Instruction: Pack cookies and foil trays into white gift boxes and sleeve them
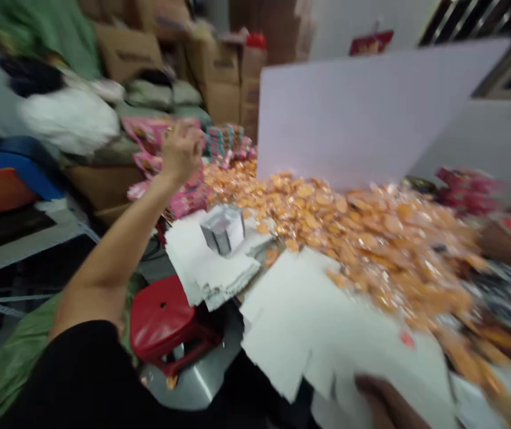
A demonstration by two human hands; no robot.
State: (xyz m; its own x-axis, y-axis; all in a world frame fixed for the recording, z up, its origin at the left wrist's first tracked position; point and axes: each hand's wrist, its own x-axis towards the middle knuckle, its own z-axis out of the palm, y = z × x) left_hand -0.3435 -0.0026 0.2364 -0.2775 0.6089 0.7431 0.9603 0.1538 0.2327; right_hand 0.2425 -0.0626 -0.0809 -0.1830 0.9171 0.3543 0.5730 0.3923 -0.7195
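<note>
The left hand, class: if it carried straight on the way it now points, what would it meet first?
The left hand would probably meet the pink packages beyond it first, though blur and the single view leave the depth between them unclear.

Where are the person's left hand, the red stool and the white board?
Left hand (182, 151): head view, back of the hand.
Red stool (162, 322): head view, top of the seat.
White board (358, 116): head view, middle of its front.
</note>
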